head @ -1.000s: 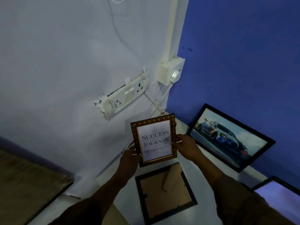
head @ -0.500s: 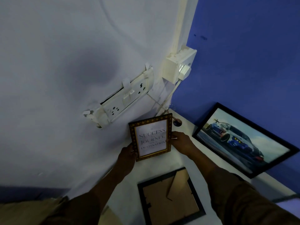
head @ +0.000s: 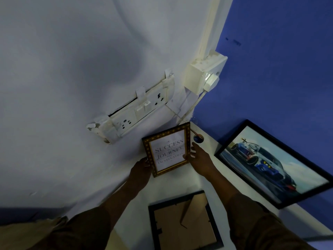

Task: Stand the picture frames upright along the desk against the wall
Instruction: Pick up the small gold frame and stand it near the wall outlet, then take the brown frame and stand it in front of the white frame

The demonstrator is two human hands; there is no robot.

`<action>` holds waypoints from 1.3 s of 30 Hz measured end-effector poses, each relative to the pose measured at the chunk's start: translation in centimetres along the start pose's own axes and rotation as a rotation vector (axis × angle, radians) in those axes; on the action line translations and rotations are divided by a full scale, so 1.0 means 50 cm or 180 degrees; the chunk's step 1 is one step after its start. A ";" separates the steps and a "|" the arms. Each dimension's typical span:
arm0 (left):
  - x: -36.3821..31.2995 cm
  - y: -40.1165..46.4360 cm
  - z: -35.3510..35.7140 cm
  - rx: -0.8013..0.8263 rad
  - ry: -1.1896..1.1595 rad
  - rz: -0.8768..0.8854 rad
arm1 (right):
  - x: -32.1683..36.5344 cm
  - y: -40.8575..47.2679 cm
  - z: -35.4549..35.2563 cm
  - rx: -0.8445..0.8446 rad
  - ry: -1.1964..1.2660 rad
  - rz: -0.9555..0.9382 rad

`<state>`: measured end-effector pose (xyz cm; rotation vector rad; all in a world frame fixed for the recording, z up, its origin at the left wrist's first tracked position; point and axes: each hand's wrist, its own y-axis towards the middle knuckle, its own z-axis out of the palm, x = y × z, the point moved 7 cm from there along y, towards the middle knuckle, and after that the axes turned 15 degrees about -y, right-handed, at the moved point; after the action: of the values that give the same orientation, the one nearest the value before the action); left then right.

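Car picture point(head: 266, 163) propped; gold frame point(head: 168, 149) gripped by left hand point(head: 142, 166), right hand point(head: 199, 156); black frame point(head: 182, 222) face-down, pending.

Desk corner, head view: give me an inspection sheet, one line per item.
Surface: white desk in a corner between a white wall and a blue wall.
Job's things: gold frame upright at the white wall; car picture leaning on the blue wall; black frame face down, stand showing.
Clutter: a small round hole or object on the desk behind the gold frame, unclear which.
Grippers: left hand and right hand grip the gold frame's side edges.
Cables: thin cords run from the plug box toward the desk corner.
Surroundings: loose socket strip on the white wall.
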<state>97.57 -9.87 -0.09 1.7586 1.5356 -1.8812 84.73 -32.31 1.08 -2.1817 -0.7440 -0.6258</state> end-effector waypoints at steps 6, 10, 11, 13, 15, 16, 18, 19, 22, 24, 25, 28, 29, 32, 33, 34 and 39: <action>0.002 -0.011 0.001 -0.0013 -0.0144 -0.0127 | -0.034 -0.025 0.017 -0.0061 -0.0069 0.0103; 0.027 -0.026 0.003 0.0069 -0.0172 -0.0217 | -0.067 -0.063 0.024 -0.0120 0.0030 0.0215; 0.033 -0.028 0.003 0.0090 -0.0181 -0.0240 | -0.076 -0.071 0.023 -0.0147 0.0043 0.0238; 0.053 -0.042 0.007 0.0137 -0.0212 -0.0332 | -0.102 -0.102 0.022 -0.0212 -0.0012 0.0292; 0.068 -0.064 0.011 0.0154 -0.0198 -0.0399 | -0.134 -0.135 0.028 -0.0238 -0.0107 0.0376; 0.079 -0.075 0.015 0.0165 -0.0170 -0.0426 | -0.153 -0.154 0.035 -0.0222 -0.0149 0.0423; 0.105 -0.099 0.025 0.0214 -0.0080 -0.0536 | -0.199 -0.190 0.056 -0.0116 -0.0294 0.0562; 0.121 -0.114 0.031 0.0225 -0.0067 -0.0609 | -0.227 -0.209 0.069 -0.0059 -0.0381 0.0656; 0.175 -0.156 0.048 0.0268 -0.0119 -0.0863 | -0.294 -0.259 0.104 -0.0059 -0.0545 0.0995; 0.210 -0.182 0.060 0.0266 -0.0199 -0.1027 | -0.319 -0.293 0.123 -0.0190 -0.0668 0.1182; 0.231 -0.190 0.067 0.0256 -0.0238 -0.1090 | -0.330 -0.310 0.134 -0.0245 -0.0743 0.1270; 0.289 -0.239 0.088 0.0243 -0.0520 -0.1613 | -0.348 -0.353 0.168 -0.0299 -0.0808 0.1446; 0.309 -0.256 0.095 0.0228 -0.0713 -0.1849 | -0.348 -0.363 0.175 -0.0318 -0.0837 0.1468; 0.351 -0.276 0.105 0.0117 -0.1101 -0.2090 | -0.345 -0.385 0.187 -0.0347 -0.1109 0.1637; 0.354 -0.276 0.107 0.0099 -0.1167 -0.2081 | -0.348 -0.388 0.186 -0.0369 -0.1124 0.1737; 0.352 -0.281 0.109 0.0106 -0.1191 -0.2086 | -0.357 -0.392 0.189 -0.0382 -0.1071 0.1839; 0.329 -0.280 0.101 0.0178 -0.1085 -0.1767 | -0.376 -0.394 0.189 -0.0334 -0.0166 0.1784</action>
<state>79.61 1.38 -6.62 1.0014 1.9713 -2.3246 60.00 -19.89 -6.96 -2.3622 -0.1024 -0.3215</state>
